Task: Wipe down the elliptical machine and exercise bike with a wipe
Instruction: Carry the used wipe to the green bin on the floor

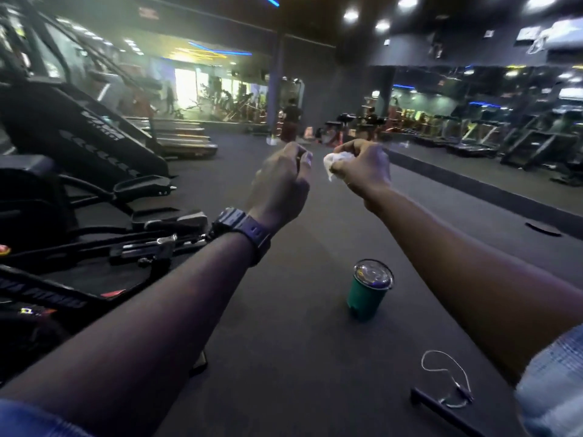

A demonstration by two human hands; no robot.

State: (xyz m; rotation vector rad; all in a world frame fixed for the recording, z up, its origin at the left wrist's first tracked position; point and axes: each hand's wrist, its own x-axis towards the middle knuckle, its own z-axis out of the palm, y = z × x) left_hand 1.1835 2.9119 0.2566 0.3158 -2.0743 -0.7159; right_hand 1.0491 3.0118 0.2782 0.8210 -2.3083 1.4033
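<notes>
White and crumpled, a single wipe [337, 164] is pinched in the fingers of the right hand [362, 171], bunched into a small wad with a corner hanging down on the side facing the other hand. The left hand [282, 184] is just beside it, apart from the wipe, its fingers curled in toward the palm; whether they pinch anything cannot be told. Both arms are stretched forward and raised, the two hands held level with each other in front of the person. One dark wristwatch [243, 230] sits on the left wrist.

Below the right hand, on the dark floor [284, 342], stands one green cup [367, 291] with a clear lid, upright. Nearer the person than the cup, under the right forearm, lie one thin looped white cord [444, 370] and one dark bar [438, 408].

To the left of the left hand, low down, is the elliptical machine [94, 234]: two black foot pedals one behind the other, with black rails and a silver joint. Beyond it stands a black stair machine [79, 127]. Well beyond both hands, blurred equipment and a few people fill the gym.
</notes>
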